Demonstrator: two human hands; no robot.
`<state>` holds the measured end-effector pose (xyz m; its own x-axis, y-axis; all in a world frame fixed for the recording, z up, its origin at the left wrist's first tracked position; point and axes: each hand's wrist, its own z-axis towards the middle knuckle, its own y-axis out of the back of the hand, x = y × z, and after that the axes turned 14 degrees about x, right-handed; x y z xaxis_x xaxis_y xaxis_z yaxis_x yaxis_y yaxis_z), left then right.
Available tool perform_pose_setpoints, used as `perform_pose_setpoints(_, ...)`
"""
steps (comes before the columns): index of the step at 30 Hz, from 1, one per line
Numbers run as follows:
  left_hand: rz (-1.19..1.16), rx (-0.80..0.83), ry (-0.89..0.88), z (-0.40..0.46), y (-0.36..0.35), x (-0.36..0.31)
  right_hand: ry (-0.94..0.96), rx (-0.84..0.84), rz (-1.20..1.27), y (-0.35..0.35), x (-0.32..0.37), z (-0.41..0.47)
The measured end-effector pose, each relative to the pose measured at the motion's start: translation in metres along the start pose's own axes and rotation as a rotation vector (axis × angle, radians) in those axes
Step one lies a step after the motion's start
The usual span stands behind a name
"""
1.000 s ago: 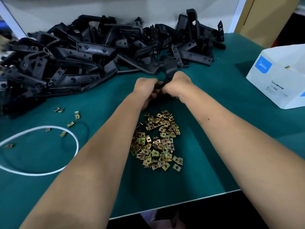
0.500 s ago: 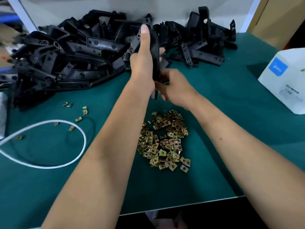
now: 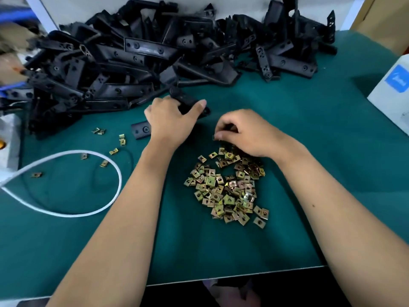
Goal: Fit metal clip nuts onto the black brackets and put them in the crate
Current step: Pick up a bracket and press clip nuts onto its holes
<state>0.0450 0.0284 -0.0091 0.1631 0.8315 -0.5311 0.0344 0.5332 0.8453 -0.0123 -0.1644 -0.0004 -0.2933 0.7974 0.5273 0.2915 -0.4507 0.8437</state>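
Bracket (image 3: 141, 130): black, holed, flat on bench (image 3: 287, 120), long axis left-right. Left hand (image 3: 171, 120) fingers curled round it. Right hand (image 3: 241, 134) fingers pinched over nuts (image 3: 228, 187); contents unclear.

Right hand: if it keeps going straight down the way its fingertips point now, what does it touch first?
Probably the pile of clip nuts. The right hand hovers over the pile's far edge with its fingers curled downward, so the nearest nuts lie right under the fingertips. Height above them is unclear, and whether it already pinches something can't be told.

A dark teal green tabletop (image 3: 287, 129) carries a heap of matte black plastic brackets (image 3: 137, 63), a pile of brassy yellow-gold metal clip nuts (image 3: 228, 187), a looped white cord (image 3: 66, 185), and a white cardboard box (image 3: 391, 94) with a blue label.
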Motion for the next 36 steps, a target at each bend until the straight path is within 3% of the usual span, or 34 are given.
perform_pose_setpoints(5, 0.044, -0.034, -0.124, -0.005, -0.009, -0.01, 0.047, -0.297, 0.574, -0.006, -0.009, 0.002)
perform_pose_setpoints(8, 0.024, 0.023, -0.224, -0.012, -0.009, -0.013, 0.044, -0.406, 0.693, -0.008, -0.014, 0.004)
perform_pose_setpoints(15, -0.089, 0.125, -0.364, -0.018, -0.005, -0.012, 0.077, -0.445, 0.727, -0.008, -0.016, 0.006)
perform_pose_setpoints(36, -0.085, 0.079, -0.338, -0.011, -0.011, -0.003, 0.058, -0.489, 0.863, -0.009, -0.016, 0.008)
